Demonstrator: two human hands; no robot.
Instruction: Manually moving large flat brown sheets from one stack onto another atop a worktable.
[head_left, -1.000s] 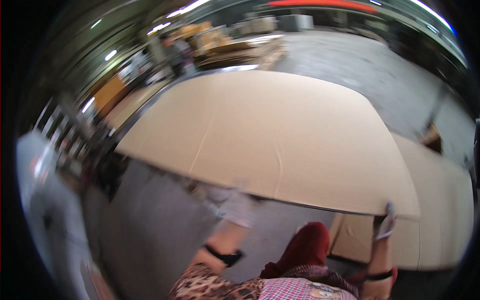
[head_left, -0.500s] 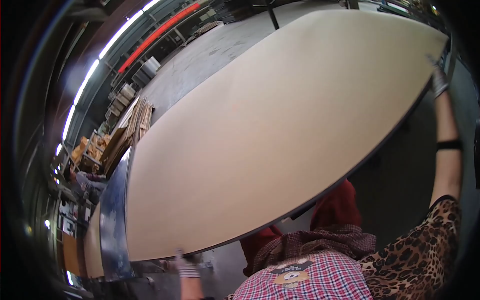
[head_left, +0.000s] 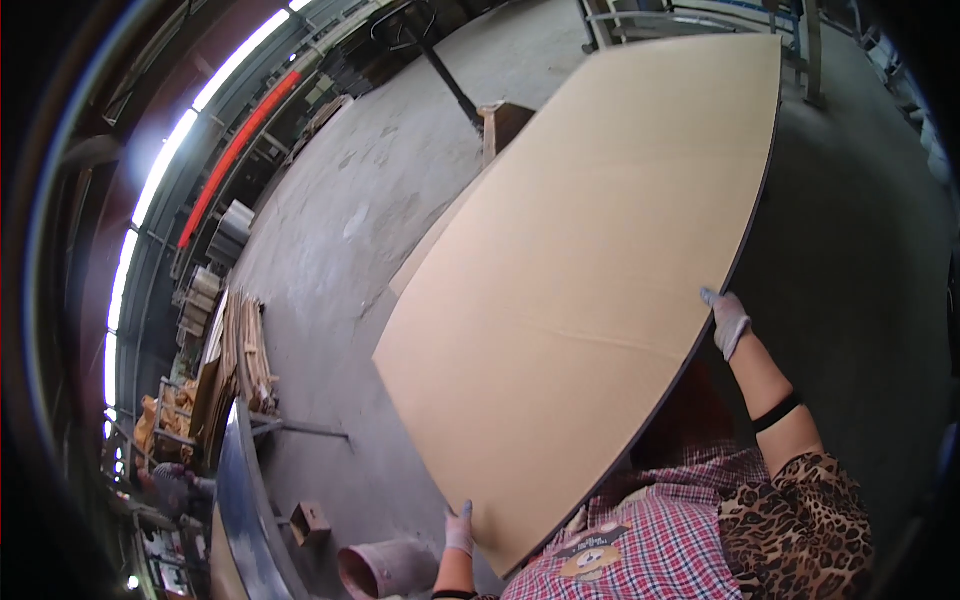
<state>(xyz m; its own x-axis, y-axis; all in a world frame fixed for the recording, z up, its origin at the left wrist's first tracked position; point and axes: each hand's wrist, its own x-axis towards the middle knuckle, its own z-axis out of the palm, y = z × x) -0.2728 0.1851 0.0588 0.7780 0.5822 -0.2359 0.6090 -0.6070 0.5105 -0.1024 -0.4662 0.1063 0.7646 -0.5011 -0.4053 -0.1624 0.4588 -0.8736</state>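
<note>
Large cardboard sheet (head_left: 590, 260) held by two gloved hands; pick-up judged complete, release not yet made.
Near: the left hand (head_left: 460, 529), lower centre of frame, grasps the sheet's edge close to its lower corner; the right hand (head_left: 729, 322), right of centre, grasps the dark long edge, thumb on the upper face. The sheet spans lower centre to upper right. Beyond its left edge, a second sheet (head_left: 424, 248) shows partly; contact between the two cannot be determined. Lower left: an open-ended cylinder (head_left: 398, 569), a small box (head_left: 311, 523), then a metal-faced counter (head_left: 238, 470). Farther, left: stacked flat material (head_left: 248, 350).
</note>
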